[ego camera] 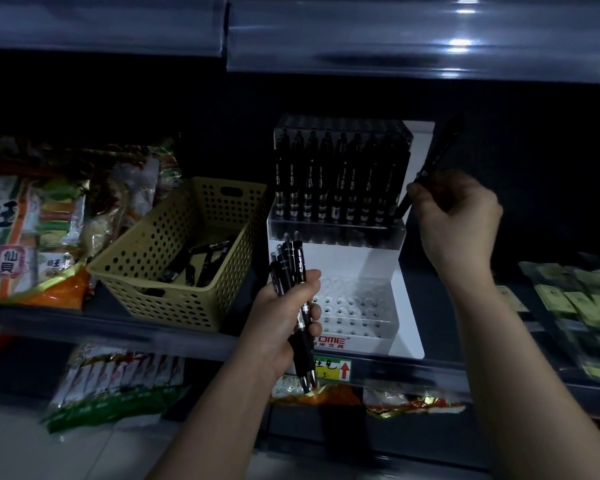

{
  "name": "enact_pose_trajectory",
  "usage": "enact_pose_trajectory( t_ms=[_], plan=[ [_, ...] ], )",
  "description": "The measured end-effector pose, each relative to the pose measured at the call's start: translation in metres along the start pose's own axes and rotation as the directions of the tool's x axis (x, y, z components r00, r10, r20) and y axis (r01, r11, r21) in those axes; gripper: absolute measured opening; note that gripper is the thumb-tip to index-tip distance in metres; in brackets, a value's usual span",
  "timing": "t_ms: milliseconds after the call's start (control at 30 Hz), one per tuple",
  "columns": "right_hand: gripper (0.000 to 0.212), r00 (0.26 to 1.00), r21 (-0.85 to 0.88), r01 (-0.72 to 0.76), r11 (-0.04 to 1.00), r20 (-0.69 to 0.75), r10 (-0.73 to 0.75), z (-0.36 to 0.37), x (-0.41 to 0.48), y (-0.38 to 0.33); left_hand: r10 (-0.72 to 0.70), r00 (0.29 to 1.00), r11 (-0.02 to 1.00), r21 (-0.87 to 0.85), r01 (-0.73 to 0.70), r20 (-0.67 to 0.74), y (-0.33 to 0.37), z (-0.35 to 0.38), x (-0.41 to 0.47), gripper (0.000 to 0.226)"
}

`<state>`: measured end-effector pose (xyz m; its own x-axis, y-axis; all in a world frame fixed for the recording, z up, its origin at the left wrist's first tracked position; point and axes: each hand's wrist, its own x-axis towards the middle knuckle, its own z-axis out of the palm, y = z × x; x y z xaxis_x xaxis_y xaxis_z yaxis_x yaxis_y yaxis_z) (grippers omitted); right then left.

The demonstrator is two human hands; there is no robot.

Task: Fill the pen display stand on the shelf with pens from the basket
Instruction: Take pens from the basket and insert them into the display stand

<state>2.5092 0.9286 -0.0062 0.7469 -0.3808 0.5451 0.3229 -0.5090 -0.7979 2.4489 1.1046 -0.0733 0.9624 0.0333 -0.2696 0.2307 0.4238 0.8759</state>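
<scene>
Shop: stocked shelves (125,324), snack packets (32,237), price label (333,370).

Light: dim throughout, with bright glints (459,43) at 1 o'clock.
Upper shelf: its glossy clear front strip (361,46) spans 12 o'clock and carries those glints.
Back panel (118,98): black, in deep shadow from 10 to 2 o'clock.
Shelf (440,299): dark board; a price tag (336,370) with a red arrow sits on its front rail at 6 o'clock.
Snack bags (25,237): piled on the shelf at 9 o'clock.
Green packets (575,299): blurred, at 3 o'clock.
Lower bags (118,382): under the rail at 7 o'clock.
Floor (21,445): pale tiles at 8 o'clock.
</scene>
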Motion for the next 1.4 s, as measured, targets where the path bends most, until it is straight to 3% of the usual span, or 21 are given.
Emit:
enact_pose_trajectory(
  t_ms=[433, 800, 1400],
  plan=[
    [0.026, 0.994, -0.251, 0.062, 0.966, 0.101, -0.037, 0.006, -0.005, 0.008, 0.004, 1.000, 1.000, -0.025, -0.005, -0.022, 0.000, -0.003, 0.005, 0.024],
    [0.021, 0.990, -0.253, 0.036, 0.967, 0.140, 0.000, 0.005, -0.003, 0.011, 0.016, 0.998, 0.999, -0.050, -0.019, -0.055, 0.000, -0.007, 0.007, 0.015],
    [0.011, 0.976, -0.072, -0.104, 0.992, 0.182, 0.115, 0.005, 0.006, 0.024, 0.033, 0.998, 0.996, -0.080, -0.038, -0.060, 0.002, -0.005, 0.005, 0.017]
  ],
)
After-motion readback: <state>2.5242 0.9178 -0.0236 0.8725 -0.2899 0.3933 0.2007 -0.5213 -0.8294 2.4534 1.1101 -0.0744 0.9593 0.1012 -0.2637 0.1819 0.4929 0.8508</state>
